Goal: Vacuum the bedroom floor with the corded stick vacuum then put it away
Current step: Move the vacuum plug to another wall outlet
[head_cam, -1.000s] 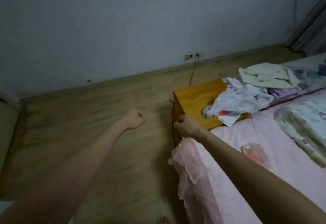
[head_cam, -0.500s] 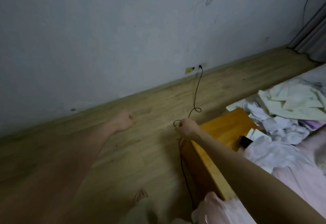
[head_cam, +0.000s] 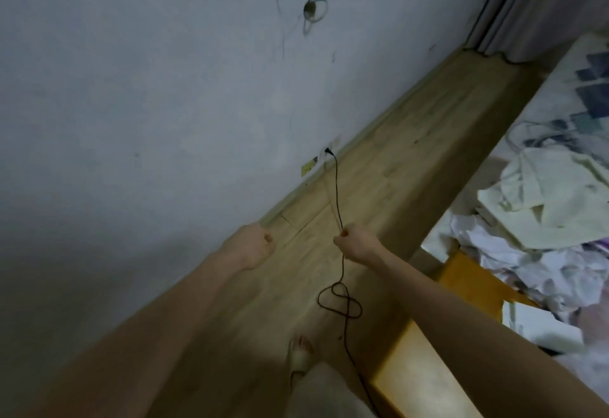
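Note:
A thin black power cord [head_cam: 336, 193] runs from a plug in the wall socket [head_cam: 327, 153] low on the grey wall down to my right hand [head_cam: 354, 244], which pinches it. Below the hand the cord hangs in a loose loop [head_cam: 340, 301] over the wooden floor and trails toward the bottom edge beside the nightstand. My left hand [head_cam: 252, 246] is a closed fist holding nothing, out to the left of the cord. The vacuum itself is out of view.
An orange wooden nightstand [head_cam: 425, 381] stands at the lower right, with crumpled white clothes [head_cam: 540, 220] and papers piled on it and on the bed. Grey curtains [head_cam: 527, 2] hang at the top right. My slippered foot [head_cam: 300, 356] is on the floor [head_cam: 412, 160].
I have moved closer to the wall and the view has tilted. My right hand has carried the cord up and toward the socket; the loop now hangs below my hand. My left fist stays closed.

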`<action>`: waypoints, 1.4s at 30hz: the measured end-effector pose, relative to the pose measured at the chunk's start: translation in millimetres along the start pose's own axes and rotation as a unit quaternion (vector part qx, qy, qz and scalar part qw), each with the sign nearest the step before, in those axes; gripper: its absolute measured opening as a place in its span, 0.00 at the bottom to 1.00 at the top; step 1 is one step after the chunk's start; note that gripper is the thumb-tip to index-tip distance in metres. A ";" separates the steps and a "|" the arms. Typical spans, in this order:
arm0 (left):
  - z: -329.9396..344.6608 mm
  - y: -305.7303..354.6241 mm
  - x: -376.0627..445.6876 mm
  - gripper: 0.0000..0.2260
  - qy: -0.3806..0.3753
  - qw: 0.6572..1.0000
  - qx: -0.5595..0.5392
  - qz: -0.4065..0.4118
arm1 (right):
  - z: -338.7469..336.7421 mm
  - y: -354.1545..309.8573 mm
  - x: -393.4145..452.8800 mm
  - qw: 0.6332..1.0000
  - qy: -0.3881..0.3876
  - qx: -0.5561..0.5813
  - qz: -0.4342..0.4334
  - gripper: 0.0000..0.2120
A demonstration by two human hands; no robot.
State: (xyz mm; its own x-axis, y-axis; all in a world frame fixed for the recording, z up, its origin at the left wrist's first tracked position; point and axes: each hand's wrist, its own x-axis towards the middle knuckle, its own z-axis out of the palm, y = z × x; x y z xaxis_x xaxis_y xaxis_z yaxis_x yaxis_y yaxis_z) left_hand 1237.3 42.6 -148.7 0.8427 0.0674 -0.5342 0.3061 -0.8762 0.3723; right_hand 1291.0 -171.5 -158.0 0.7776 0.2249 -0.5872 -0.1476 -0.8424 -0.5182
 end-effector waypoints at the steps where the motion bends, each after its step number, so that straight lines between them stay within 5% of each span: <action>1: -13.1 -0.7 25.7 0.04 -0.009 1.000 0.016 0.008 | -9.8 -8.1 23.3 1.000 0.005 0.008 0.010 0.18; 15: -123.1 62.3 408.2 0.07 -0.123 0.978 0.124 0.116 | -128.3 -34.4 341.2 0.975 0.074 0.110 0.179 0.13; 17: -119.6 73.0 460.3 0.14 -0.123 0.975 0.141 0.122 | -131.4 -26.0 387.5 0.969 0.077 0.132 0.193 0.12; 26: -7.3 77.0 678.7 0.10 -0.130 0.967 0.154 0.154 | -116.3 68.5 582.1 0.950 0.078 0.216 0.213 0.12; 34: 87.6 62.4 849.4 0.08 -0.043 0.962 0.174 0.207 | -51.1 144.1 754.4 0.941 0.069 0.264 0.198 0.14; 38: 113.3 61.1 917.4 0.18 -0.026 0.933 0.251 0.256 | -13.8 160.1 829.8 0.934 0.055 0.301 0.187 0.20; 42: 127.0 58.0 956.4 0.16 -0.065 0.889 0.370 0.262 | 18.2 168.2 885.3 0.920 0.039 0.349 0.173 0.23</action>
State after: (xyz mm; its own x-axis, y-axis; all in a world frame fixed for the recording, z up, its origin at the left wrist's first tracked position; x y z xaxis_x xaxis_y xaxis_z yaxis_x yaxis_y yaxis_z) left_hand 2004.7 -4.4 -734.4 0.7113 -0.4552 -0.5355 -0.5281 -0.8490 0.0202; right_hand 1943.5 -105.2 -776.3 0.6486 -0.0568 -0.7590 -0.7293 -0.3315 -0.5985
